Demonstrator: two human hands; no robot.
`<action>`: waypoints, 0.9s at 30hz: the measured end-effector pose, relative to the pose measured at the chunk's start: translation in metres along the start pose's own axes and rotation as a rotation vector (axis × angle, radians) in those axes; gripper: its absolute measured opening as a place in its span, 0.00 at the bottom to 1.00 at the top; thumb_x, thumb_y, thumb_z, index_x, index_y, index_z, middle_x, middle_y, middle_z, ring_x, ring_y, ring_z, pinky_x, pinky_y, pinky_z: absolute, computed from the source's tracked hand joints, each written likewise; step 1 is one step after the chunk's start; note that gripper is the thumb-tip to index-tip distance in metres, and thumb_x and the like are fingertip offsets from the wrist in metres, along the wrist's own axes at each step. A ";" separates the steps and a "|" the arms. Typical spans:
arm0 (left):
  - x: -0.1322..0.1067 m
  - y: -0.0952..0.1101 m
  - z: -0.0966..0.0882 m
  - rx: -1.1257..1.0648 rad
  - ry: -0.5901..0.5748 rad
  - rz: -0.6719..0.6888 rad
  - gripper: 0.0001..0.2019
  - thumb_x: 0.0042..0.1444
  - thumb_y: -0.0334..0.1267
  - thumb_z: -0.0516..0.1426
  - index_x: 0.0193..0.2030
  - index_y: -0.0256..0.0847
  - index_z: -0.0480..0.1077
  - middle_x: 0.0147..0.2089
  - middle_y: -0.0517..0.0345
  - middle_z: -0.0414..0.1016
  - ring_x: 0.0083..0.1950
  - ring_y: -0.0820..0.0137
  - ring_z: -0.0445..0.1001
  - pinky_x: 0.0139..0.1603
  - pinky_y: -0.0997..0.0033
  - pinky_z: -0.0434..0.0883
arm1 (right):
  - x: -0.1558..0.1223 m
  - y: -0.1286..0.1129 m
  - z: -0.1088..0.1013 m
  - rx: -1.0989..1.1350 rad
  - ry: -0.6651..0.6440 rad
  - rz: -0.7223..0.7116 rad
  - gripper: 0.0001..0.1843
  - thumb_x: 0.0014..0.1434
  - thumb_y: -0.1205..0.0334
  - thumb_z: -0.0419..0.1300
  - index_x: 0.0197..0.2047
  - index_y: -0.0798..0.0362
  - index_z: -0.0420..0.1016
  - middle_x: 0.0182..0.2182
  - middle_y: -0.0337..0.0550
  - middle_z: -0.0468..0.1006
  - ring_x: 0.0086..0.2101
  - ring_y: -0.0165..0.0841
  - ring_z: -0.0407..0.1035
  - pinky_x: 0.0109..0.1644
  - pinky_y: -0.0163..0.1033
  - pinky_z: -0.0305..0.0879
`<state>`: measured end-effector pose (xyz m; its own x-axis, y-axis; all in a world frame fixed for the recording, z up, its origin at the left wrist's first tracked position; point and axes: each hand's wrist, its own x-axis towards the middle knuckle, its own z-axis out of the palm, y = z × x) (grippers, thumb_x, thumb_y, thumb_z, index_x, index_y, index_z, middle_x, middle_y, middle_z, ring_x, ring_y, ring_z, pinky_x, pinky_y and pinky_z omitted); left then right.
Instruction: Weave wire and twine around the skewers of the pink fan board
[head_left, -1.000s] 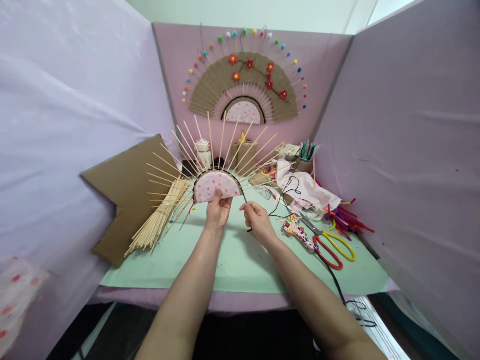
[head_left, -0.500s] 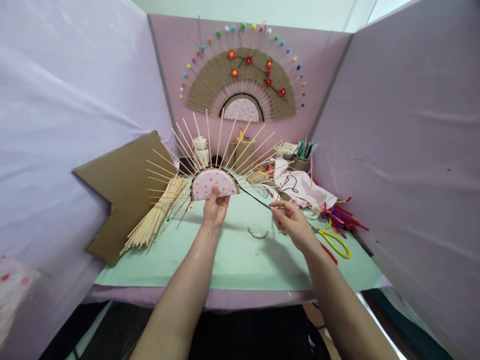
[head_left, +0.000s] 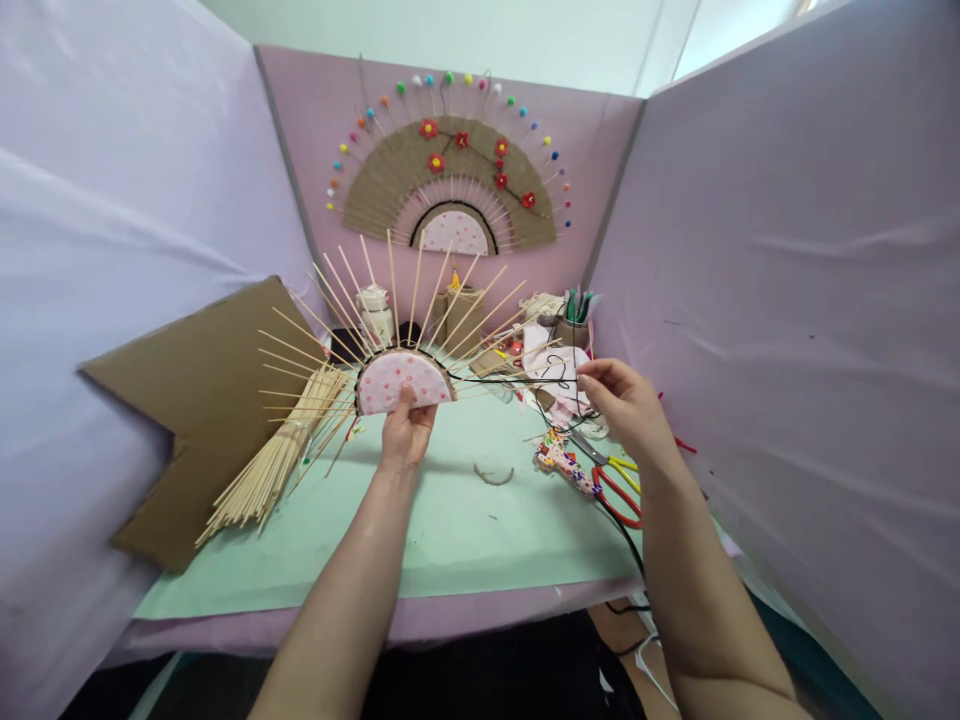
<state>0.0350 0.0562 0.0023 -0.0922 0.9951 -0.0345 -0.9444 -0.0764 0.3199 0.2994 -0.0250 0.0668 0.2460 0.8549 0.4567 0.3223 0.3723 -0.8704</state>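
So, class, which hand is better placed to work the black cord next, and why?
Probably the right hand: it pinches the black cord, stretched sideways from the held fan, while the left hand grips that fan's lower edge.

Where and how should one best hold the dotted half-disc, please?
Probably grip the dotted half-disc at the middle of its straight lower edge, coming from below with thumb in front, as the left hand does: thin sticks fan out from its curved edge.

Black cord [head_left: 517,380] stretches taut from the spotted, stick-rayed half-disc [head_left: 385,381].
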 end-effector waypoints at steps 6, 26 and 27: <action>-0.001 0.001 0.002 0.003 -0.004 0.012 0.08 0.57 0.27 0.56 0.43 0.38 0.70 0.39 0.56 0.80 0.40 0.75 0.78 0.49 0.72 0.73 | 0.020 0.028 0.006 0.119 0.030 0.111 0.14 0.48 0.53 0.64 0.35 0.53 0.73 0.25 0.34 0.69 0.22 0.24 0.58 0.26 0.31 0.55; -0.004 -0.005 -0.002 0.024 -0.023 0.050 0.10 0.51 0.27 0.62 0.40 0.38 0.70 0.37 0.59 0.78 0.40 0.74 0.77 0.51 0.69 0.72 | -0.094 0.026 0.162 -0.733 -0.735 -0.346 0.11 0.62 0.65 0.50 0.36 0.52 0.75 0.33 0.45 0.76 0.36 0.36 0.68 0.40 0.37 0.58; -0.003 -0.004 -0.002 0.017 -0.020 0.051 0.10 0.51 0.27 0.62 0.40 0.38 0.70 0.37 0.59 0.78 0.40 0.74 0.77 0.51 0.70 0.72 | -0.088 0.026 0.157 -0.703 -0.717 -0.341 0.10 0.62 0.64 0.51 0.37 0.52 0.75 0.34 0.45 0.76 0.38 0.36 0.68 0.42 0.38 0.59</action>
<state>0.0384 0.0532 -0.0008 -0.1336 0.9910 0.0012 -0.9331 -0.1262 0.3367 0.1425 -0.0341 -0.0251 -0.4798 0.8434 0.2419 0.7853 0.5357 -0.3102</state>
